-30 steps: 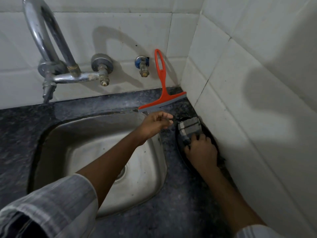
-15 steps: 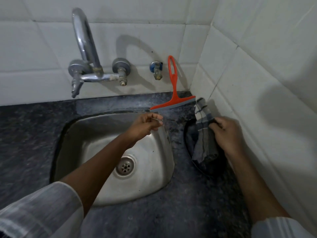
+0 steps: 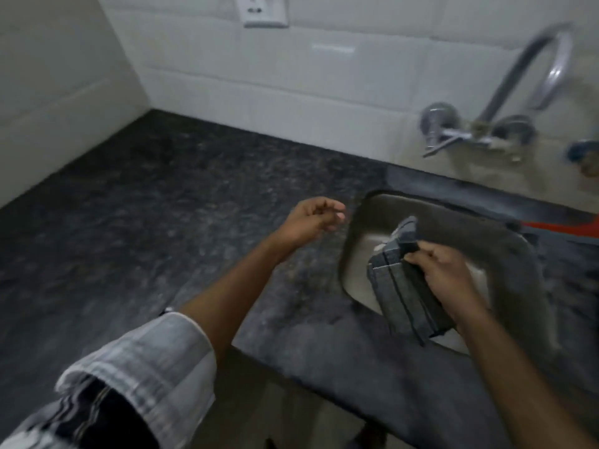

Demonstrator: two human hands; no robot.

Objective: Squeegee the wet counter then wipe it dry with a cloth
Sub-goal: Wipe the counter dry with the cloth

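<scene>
walls: white tile (image 3: 324, 76) | wall socket (image 3: 262, 9); dim light

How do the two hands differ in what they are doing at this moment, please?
The right hand is shut on a folded grey cloth; the left hand holds nothing, fingers loosely curled. The right hand is over the sink; the left is over the dark counter. Both are bare.

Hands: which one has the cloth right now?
The right hand, over the sink, grips the folded grey cloth. The left hand hangs loosely curled and empty above the dark counter.
</scene>
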